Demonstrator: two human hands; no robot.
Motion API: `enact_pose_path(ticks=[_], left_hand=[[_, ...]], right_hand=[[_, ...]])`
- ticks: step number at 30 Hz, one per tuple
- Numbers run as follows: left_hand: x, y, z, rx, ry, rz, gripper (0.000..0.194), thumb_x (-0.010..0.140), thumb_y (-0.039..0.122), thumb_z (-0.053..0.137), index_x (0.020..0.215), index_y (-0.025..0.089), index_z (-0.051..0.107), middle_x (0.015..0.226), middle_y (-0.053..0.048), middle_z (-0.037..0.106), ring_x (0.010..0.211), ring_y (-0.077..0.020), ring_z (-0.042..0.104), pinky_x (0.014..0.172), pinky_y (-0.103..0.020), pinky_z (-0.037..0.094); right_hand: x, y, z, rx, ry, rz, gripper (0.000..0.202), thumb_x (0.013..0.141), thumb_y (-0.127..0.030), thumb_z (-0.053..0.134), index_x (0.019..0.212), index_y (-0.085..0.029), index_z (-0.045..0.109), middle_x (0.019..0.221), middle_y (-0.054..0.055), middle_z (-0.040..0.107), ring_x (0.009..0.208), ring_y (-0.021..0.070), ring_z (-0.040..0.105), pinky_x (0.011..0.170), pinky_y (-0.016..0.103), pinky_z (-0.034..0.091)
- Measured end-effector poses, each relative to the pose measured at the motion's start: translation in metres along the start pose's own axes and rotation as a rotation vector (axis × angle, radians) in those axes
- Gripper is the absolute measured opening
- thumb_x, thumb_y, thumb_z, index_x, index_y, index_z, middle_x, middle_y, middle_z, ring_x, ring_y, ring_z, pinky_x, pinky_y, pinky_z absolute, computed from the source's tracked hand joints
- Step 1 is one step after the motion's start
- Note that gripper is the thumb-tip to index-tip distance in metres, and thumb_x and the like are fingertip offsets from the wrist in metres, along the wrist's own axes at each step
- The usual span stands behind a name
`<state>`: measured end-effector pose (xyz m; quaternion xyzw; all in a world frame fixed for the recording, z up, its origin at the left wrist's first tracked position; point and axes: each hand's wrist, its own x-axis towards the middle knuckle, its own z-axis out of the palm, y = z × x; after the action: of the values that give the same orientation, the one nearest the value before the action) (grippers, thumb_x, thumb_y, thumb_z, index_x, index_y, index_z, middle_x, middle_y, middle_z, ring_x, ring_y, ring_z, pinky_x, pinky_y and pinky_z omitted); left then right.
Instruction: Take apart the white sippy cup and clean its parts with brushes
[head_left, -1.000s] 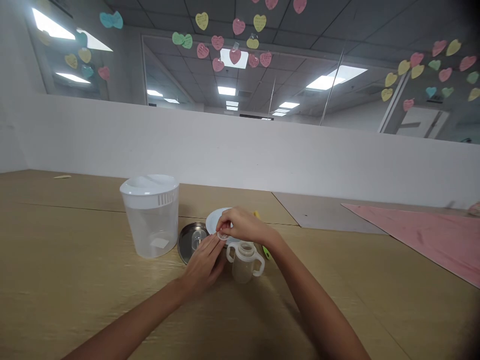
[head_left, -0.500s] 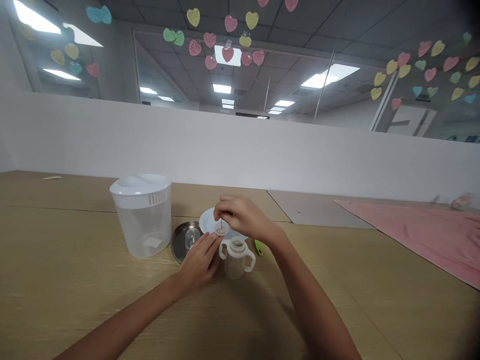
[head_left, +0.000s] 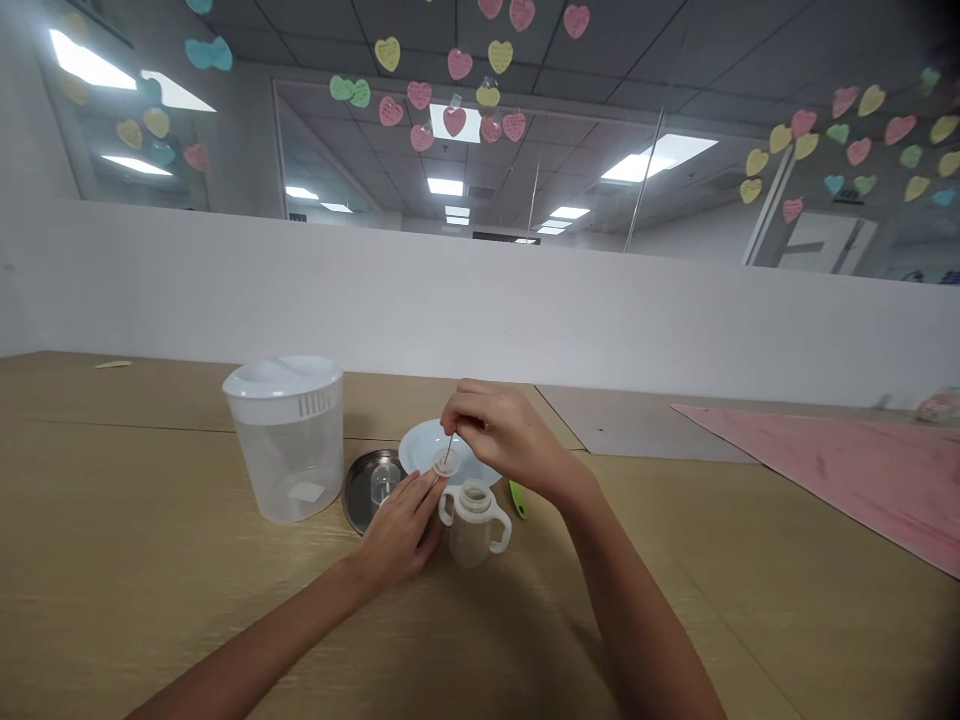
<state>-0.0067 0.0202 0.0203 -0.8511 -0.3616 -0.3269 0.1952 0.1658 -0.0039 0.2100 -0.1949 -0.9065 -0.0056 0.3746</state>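
Raised a little since the earliest frame, the right hand point(head_left: 514, 435) is now held above a small clear ring point(head_left: 446, 462), and a thin rod point(head_left: 448, 448) is exposed between them. Its upper end is pinched in the right fingertips, while the ring is held by the fingers of the left hand point(head_left: 401, 525), so the hands are near but apart. The piece is apparently steadied low so that the rod can be kept over its middle; whether the rod passes through cannot be told at this blur.

From the two-handled bottle point(head_left: 470, 545), the ring is found at eleven o'clock. The bottle is stood upright and uncapped, its mouth left accessible. Behind, at twelve o'clock, a white plate point(head_left: 420, 440) is partly covered by the hands. Toward ten, a clear piece point(head_left: 385, 480) is set in a metal dish point(head_left: 358, 490), probably contained by its rim, with a lidded bucket point(head_left: 289, 450) beyond. A green item point(head_left: 518, 501) is seen at two.

No brand can be read; a pale square point(head_left: 306, 492) on the bucket shows no legible text, and the heart-shaped notes point(head_left: 459, 64) cannot be deciphered.
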Motion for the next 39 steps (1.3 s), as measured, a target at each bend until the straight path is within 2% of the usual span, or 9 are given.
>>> enact_pose_path(ticks=[17,19,22,25,28,30,33,34,39], left_hand=[[-0.001,-0.002,0.002,-0.040,-0.030,0.007,0.062,0.083,0.012,0.042,0.141,0.011,0.021,0.139,-0.016,0.038,0.130,-0.0258,0.034,0.106,-0.046,0.032],[-0.003,-0.004,0.003,-0.039,-0.032,-0.016,0.061,0.082,0.013,0.043,0.140,0.009,0.023,0.141,-0.017,0.036,0.130,-0.0262,0.033,0.106,-0.046,0.033],[-0.004,-0.005,0.002,-0.044,-0.037,-0.063,0.059,0.082,0.011,0.043,0.138,0.009,0.026,0.144,-0.016,0.031,0.131,-0.0261,0.031,0.105,-0.047,0.033],[-0.003,-0.004,0.000,-0.066,-0.038,-0.078,0.060,0.079,0.010,0.043,0.137,0.010,0.027,0.144,-0.016,0.032,0.131,-0.0263,0.032,0.106,-0.048,0.032],[-0.003,-0.004,0.000,-0.082,-0.047,-0.087,0.065,0.075,0.010,0.045,0.138,0.010,0.027,0.141,-0.016,0.036,0.130,-0.0272,0.033,0.106,-0.049,0.031],[-0.002,-0.004,0.000,-0.093,-0.068,-0.087,0.066,0.074,0.010,0.046,0.138,0.010,0.028,0.139,-0.016,0.040,0.128,-0.0270,0.037,0.106,-0.050,0.031],[-0.003,-0.006,0.002,-0.111,-0.066,-0.072,0.065,0.075,0.012,0.046,0.137,0.012,0.029,0.136,-0.015,0.044,0.125,-0.0264,0.042,0.105,-0.050,0.031],[-0.003,-0.007,0.002,-0.113,-0.058,-0.065,0.064,0.075,0.012,0.046,0.137,0.012,0.030,0.136,-0.015,0.044,0.124,-0.0264,0.042,0.105,-0.051,0.032],[-0.005,-0.008,0.005,-0.095,-0.026,-0.044,0.057,0.075,0.013,0.045,0.131,0.010,0.037,0.130,-0.016,0.049,0.124,-0.0288,0.042,0.104,-0.052,0.033]], right_hand=[[-0.006,-0.012,-0.020,-0.044,0.185,0.050,0.023,0.075,0.002,0.046,0.068,-0.018,0.056,0.071,-0.002,0.057,0.069,0.0096,0.056,0.058,0.020,0.040],[-0.009,-0.019,-0.028,-0.060,0.282,0.031,0.022,0.077,0.000,0.049,0.068,-0.018,0.057,0.070,-0.002,0.057,0.070,0.0106,0.058,0.059,0.021,0.043],[-0.014,-0.026,-0.043,-0.134,0.545,0.014,0.018,0.077,-0.006,0.057,0.066,-0.020,0.058,0.067,-0.001,0.057,0.069,0.0124,0.059,0.062,0.025,0.045],[-0.014,-0.015,-0.047,-0.228,0.702,0.064,0.014,0.075,-0.012,0.063,0.064,-0.021,0.060,0.064,-0.002,0.057,0.062,0.0112,0.055,0.059,0.025,0.044],[-0.006,0.022,-0.029,-0.189,0.617,0.133,0.010,0.074,-0.014,0.061,0.066,-0.020,0.062,0.067,-0.002,0.060,0.061,0.0105,0.055,0.057,0.023,0.045],[-0.001,0.056,-0.005,-0.148,0.456,0.258,0.009,0.074,-0.015,0.058,0.069,-0.018,0.064,0.071,0.000,0.065,0.061,0.0107,0.056,0.058,0.023,0.044],[0.000,0.105,0.032,-0.241,0.153,0.578,0.017,0.075,-0.012,0.052,0.077,-0.017,0.067,0.076,0.001,0.067,0.068,0.0117,0.059,0.065,0.022,0.043],[-0.002,0.118,0.041,-0.253,0.105,0.626,0.018,0.074,-0.010,0.051,0.077,-0.017,0.068,0.076,0.002,0.067,0.069,0.0120,0.059,0.064,0.021,0.042],[-0.022,0.152,0.053,-0.326,-0.034,0.783,0.022,0.068,-0.005,0.050,0.070,-0.015,0.068,0.072,0.003,0.067,0.065,0.0116,0.057,0.056,0.020,0.036]])
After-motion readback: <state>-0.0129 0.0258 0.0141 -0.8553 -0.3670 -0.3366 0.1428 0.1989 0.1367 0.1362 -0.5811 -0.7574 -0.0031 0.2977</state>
